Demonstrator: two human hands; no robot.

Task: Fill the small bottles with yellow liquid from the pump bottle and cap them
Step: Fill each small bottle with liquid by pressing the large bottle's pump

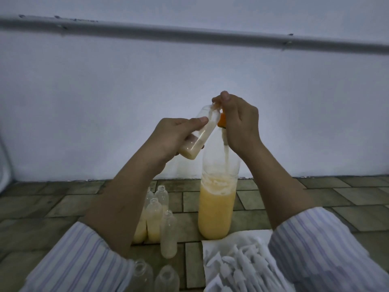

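Note:
My left hand grips a small clear bottle, tilted with its mouth up against the pump spout; yellow liquid sits in its lower end. My right hand rests on top of the orange pump head of the tall pump bottle, fingers curled around it. The pump bottle stands on the tiled surface, about half full of yellow liquid. Several small bottles stand to its left, some holding yellow liquid, without caps.
A white sheet at the lower right carries a heap of white caps. Two empty small bottles stand at the bottom edge. A pale wall with a grey pipe rises behind the tiled surface.

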